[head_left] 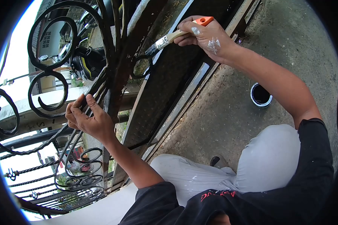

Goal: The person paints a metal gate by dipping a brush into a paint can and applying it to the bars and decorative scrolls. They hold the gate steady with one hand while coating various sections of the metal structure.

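Note:
My right hand [204, 37] holds a paintbrush [169, 40] by its pale handle, whose orange end shows above the hand. White paint marks are on the back of this hand. The dark, wet-looking bristles reach a small black iron ring [141, 66] on the gate. My left hand [88, 118] is at the scrolled ironwork, thumb and curled fingers on either side of a black bar [97, 84]. A round can [261, 95] with dark paint inside stands on the ground, below my right forearm.
Black scrolls and twisted bars [32, 170] fill the left side. A dark gate panel with pale edges [176, 114] slants through the middle. Behind the ironwork is a parked motorcycle [88, 62]. My knees in pale trousers [268, 155] are over the concrete ground [214, 116].

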The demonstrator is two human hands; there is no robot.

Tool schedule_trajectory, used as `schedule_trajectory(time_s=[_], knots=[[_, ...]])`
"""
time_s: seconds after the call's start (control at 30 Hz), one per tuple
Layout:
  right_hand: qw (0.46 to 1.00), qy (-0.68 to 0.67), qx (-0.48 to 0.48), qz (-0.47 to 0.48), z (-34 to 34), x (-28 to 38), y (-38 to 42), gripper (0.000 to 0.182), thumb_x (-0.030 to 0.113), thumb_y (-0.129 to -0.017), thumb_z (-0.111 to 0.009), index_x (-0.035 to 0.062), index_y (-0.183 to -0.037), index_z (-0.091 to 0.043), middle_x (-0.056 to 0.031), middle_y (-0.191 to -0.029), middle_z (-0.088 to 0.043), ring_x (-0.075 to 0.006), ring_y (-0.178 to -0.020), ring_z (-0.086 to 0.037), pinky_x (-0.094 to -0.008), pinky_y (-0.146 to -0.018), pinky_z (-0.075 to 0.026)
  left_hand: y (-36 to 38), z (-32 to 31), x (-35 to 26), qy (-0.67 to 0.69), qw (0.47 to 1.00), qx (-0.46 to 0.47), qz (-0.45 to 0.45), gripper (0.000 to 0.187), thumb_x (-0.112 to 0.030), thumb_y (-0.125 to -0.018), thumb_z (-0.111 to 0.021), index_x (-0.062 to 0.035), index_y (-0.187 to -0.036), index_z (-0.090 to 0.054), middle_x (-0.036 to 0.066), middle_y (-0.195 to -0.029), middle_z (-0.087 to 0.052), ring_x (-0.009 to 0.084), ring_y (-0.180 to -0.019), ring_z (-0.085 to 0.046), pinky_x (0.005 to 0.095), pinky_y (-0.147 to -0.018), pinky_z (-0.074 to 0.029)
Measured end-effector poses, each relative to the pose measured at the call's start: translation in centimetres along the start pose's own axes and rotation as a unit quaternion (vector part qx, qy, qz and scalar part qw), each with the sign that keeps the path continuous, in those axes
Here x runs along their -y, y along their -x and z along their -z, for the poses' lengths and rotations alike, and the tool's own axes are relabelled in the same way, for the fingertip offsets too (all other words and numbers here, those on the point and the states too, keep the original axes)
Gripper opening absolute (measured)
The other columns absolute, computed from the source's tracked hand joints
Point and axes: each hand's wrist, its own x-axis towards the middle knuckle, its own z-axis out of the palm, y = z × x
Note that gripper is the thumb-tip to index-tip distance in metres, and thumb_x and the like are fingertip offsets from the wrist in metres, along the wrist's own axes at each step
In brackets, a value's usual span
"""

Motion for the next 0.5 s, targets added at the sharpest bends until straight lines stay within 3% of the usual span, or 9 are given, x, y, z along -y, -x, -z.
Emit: schedule_trajectory(time_s=[0.33,0.5], knots=[[0.986,0.087,0.119,0.082,3.5,0.9,-0.5,0.031,0.018,-0.094,-0.070,-0.0005,-0.119,-0.064,-0.0167,-0.109,-0.070,-0.0208,-0.097,-0.072,-0.0317,-0.091,-0.061,0.0,0.0,-0.1,0.003,1.000,0.000,0.010,0.023,-0.028,-0.095,-0.068,-0.0068,-0.104,-0.067,0.004,-0.109,-0.054,0.0227,-0.115,-0.046,0.0451,-0.107,-0.025],[0.987,0.082,0.118,0.075,2.9,0.9,-0.8,0.022,0.018,-0.091,-0.075,0.0023,-0.105,-0.072,-0.0133,-0.105,-0.073,-0.0194,-0.095,-0.072,-0.0319,-0.092,-0.060,0.0,0.1,-0.2,0.006,1.000,0.000,0.016,0.022,-0.029,-0.096,-0.068,-0.0073,-0.103,-0.066,0.004,-0.109,-0.053,0.0227,-0.115,-0.046,0.0451,-0.108,-0.025]])
